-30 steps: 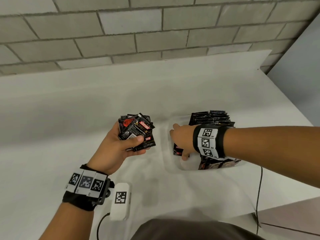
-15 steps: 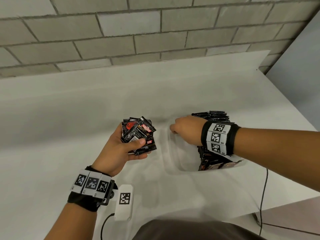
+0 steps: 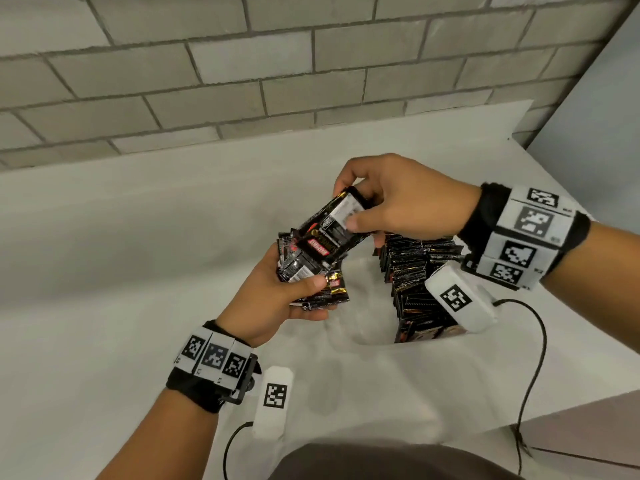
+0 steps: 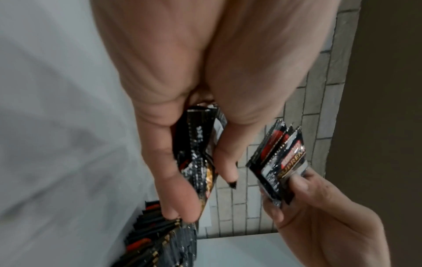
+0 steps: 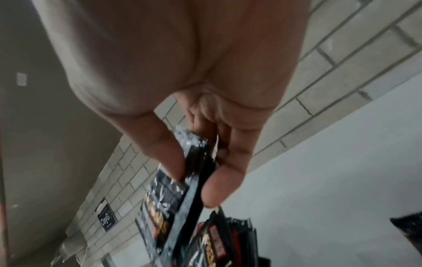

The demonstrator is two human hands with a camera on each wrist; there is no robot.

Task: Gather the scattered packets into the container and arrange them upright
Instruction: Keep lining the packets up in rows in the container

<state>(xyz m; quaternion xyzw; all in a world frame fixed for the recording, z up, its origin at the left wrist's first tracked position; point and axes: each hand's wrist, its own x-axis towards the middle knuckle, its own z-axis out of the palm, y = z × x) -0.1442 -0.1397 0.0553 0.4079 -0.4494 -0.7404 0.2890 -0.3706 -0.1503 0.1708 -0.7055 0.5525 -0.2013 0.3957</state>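
Note:
My left hand (image 3: 294, 282) grips a stack of black and red packets (image 3: 308, 271) above the table, just left of the container. My right hand (image 3: 348, 206) pinches a few packets (image 3: 332, 226) by their top end between thumb and fingers; they lean on the left-hand stack. The pale container (image 3: 363, 306) sits under the right wrist, with a row of upright packets (image 3: 415, 271) along its right side. In the left wrist view the stack (image 4: 196, 162) sits between thumb and fingers. The right wrist view shows the pinched packets (image 5: 189, 171).
The white table (image 3: 138, 271) runs back to a grey brick wall (image 3: 311, 64). Its right edge (image 3: 588, 403) drops off close to the container. A black cable (image 3: 533, 368) trails from the right wrist over that edge. The container's left half holds no packets.
My right hand has come up out of the container, crossed to the left-hand stack and taken hold of a few packets. The left hand keeps gripping its stack.

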